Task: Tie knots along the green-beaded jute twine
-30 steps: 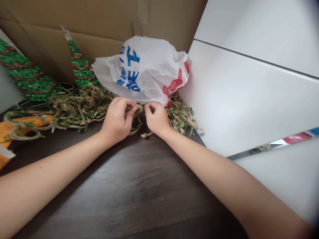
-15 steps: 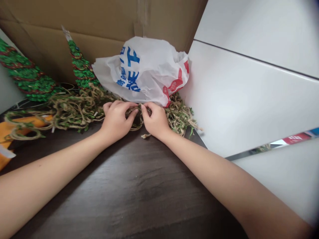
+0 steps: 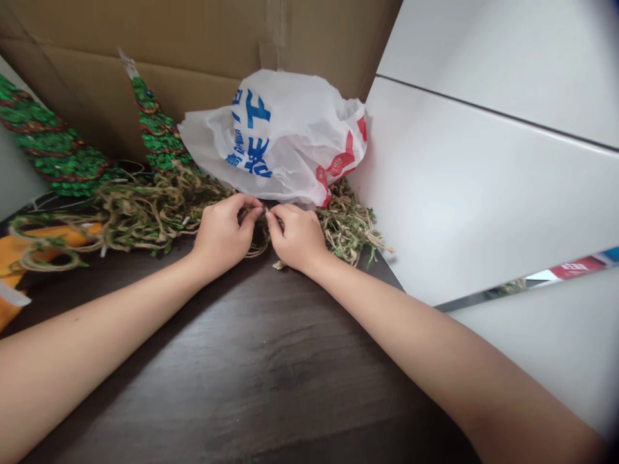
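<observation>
A long tangle of brown twine with green leaves (image 3: 145, 216) lies along the back of the dark wooden table (image 3: 261, 361). My left hand (image 3: 226, 229) pinches a piece of this leafy twine between thumb and fingertips. Close beside it, my right hand (image 3: 297, 235) also pinches the twine, its fingertips nearly meeting those of the left. The short strand between them is mostly hidden by the fingers. More leafy twine (image 3: 351, 225) is heaped to the right of my right hand. A white plastic bag (image 3: 300, 129) with blue and red print rests just behind both hands.
Two green tinsel trees (image 3: 162, 132) stand at the back left. An orange item (image 3: 14, 258) with a white edge lies at the left. Behind everything rises a cardboard box (image 3: 193, 32). White tiles (image 3: 483, 193) border the table's right side.
Both hands have shifted slightly left, and their fingertips are still pinched together over the twine. The bag, the trees and the twine heaps look the same.
</observation>
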A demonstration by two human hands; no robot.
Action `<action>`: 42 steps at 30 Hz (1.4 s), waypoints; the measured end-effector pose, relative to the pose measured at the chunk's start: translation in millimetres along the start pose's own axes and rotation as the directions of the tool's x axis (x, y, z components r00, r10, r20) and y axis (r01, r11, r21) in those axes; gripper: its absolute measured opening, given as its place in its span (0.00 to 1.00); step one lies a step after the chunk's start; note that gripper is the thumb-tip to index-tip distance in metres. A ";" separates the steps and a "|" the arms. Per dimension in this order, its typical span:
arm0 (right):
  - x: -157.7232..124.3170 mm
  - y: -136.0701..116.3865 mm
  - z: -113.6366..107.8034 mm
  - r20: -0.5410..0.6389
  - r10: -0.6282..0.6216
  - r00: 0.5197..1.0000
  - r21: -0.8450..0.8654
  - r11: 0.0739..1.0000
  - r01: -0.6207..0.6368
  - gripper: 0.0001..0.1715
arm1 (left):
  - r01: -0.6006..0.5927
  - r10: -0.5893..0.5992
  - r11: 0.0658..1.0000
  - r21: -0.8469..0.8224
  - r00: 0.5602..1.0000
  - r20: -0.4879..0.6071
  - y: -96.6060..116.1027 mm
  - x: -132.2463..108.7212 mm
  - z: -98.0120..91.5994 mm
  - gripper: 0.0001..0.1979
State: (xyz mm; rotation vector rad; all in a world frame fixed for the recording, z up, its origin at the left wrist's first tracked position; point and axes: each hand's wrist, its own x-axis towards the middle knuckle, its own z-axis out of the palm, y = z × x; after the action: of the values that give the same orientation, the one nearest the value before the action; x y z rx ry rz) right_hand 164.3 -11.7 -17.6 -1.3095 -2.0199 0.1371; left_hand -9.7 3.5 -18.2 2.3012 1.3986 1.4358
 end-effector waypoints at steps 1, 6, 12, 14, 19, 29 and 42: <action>0.3 0.6 0.4 -0.001 0.007 1.000 0.015 1.000 -0.007 0.19 | 0.004 -0.004 1.000 -0.006 1.000 -0.010 0.1 -0.3 0.0 0.06; 4.9 7.8 3.5 -0.073 0.167 0.983 0.163 0.975 -0.154 0.20 | -0.021 0.020 0.999 -0.026 0.999 -0.027 1.4 -5.4 0.8 0.06; 7.5 13.5 7.4 -0.187 0.229 0.955 0.212 0.959 -0.188 0.18 | 0.024 -0.058 0.992 -0.126 0.961 -0.269 -15.7 -1.0 8.3 0.14; 7.0 12.8 7.0 -0.185 0.237 0.954 0.204 0.958 -0.199 0.17 | 0.047 -0.101 0.985 -0.169 0.939 -0.328 -21.1 1.9 9.3 0.15; 5.0 8.5 4.0 -0.143 0.201 0.969 0.164 0.970 -0.177 0.17 | 0.082 -0.065 0.995 0.052 0.961 -0.268 -11.7 -0.7 6.5 0.17; 0.9 6.7 2.3 -0.137 0.071 0.988 0.115 0.992 -0.055 0.15 | -0.112 0.117 0.978 0.173 0.993 -0.018 3.9 -4.6 4.0 0.11; 3.5 6.1 2.0 -0.078 0.149 0.986 0.111 0.984 -0.140 0.16 | -0.186 0.185 0.971 0.147 0.982 0.019 4.7 -4.4 2.1 0.10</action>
State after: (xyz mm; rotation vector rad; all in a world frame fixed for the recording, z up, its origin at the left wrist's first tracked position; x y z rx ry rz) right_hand 166.8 -5.4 -20.1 -1.3707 -1.8203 0.2466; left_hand -5.7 -1.7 -20.0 2.5887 1.3633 1.4153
